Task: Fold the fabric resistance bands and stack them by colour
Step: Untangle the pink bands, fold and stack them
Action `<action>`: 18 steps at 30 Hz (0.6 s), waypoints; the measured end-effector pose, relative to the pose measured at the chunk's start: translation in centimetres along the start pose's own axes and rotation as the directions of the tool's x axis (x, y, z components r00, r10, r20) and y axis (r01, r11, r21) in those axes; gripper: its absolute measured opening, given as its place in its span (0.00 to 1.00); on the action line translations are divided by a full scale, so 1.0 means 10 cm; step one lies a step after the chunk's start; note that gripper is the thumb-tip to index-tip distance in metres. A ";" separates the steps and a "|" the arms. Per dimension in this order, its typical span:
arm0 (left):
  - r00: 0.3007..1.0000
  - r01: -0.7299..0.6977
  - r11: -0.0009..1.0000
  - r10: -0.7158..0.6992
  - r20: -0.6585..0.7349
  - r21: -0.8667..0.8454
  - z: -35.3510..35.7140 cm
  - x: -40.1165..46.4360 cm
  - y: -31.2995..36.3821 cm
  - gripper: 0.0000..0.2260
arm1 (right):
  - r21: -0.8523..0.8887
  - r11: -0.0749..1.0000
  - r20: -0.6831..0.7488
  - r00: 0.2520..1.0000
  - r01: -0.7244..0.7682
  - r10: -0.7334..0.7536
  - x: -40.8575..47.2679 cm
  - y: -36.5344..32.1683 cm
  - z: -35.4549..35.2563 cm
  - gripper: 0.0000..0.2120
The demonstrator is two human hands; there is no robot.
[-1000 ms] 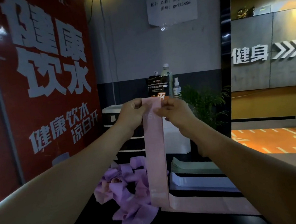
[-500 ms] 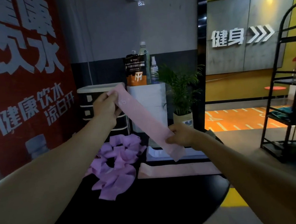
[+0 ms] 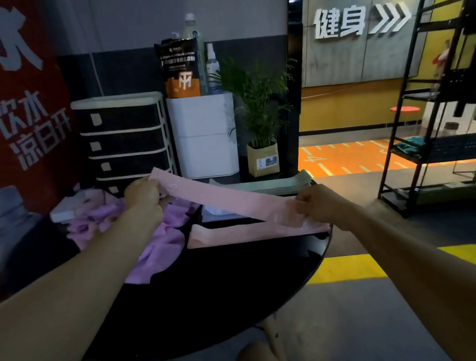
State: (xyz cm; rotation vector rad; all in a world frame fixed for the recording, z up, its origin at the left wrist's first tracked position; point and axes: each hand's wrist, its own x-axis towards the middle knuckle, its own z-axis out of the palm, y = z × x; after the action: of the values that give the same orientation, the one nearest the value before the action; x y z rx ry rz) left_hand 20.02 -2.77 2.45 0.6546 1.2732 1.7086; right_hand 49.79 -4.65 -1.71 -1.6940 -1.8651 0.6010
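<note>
Progress: one pink strip lies flat on the black table; green and pale stacks sit behind it. Purple heap unfolded, so most work remains.

Pink band held in air above the table, stretched out. Long axis runs left-right, far-left end higher, near-right end just over the flat strip.

Left hand grips the upper end. Right hand pinches the lower end, probably thumb on top; dim view.
</note>
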 end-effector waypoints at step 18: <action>0.963 -0.269 0.616 0.177 0.203 0.740 -0.14 0.11 -0.71 0.05 | 0.115 0.973 -0.401 0.887 -0.201 0.230 0.18 0.50 0.02 0.13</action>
State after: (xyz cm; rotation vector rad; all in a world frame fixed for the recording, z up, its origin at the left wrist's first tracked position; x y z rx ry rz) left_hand 20.77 -1.83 -4.73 1.4420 1.9071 1.2180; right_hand 53.29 -2.33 -4.97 -1.8281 -1.3546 0.3497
